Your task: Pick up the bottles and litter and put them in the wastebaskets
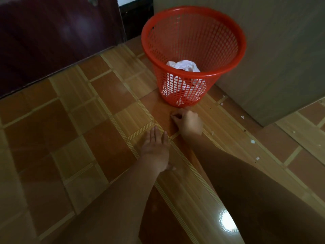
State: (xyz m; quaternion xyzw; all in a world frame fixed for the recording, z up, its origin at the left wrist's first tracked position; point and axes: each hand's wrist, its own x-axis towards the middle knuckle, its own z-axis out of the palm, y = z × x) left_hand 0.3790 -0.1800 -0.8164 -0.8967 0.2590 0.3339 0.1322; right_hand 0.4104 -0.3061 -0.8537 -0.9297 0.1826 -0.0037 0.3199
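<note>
A red mesh wastebasket (193, 41) stands on the tiled floor by a grey cabinet, with crumpled white paper (184, 66) inside it. My right hand (189, 121) is low on the floor just in front of the basket's base, fingers curled and pinched together; a tiny pale scrap seems to sit at the fingertips, too small to be sure. My left hand (155, 148) hovers flat beside it, palm down, fingers straight and together, holding nothing. Small white litter scraps (252, 141) lie scattered on the floor to the right.
A grey cabinet (281, 59) stands right of the basket. A dark red door (52, 41) closes off the back left. More white scraps (257, 158) lie along the cabinet's foot. The floor is glossy orange and tan tile (70, 120).
</note>
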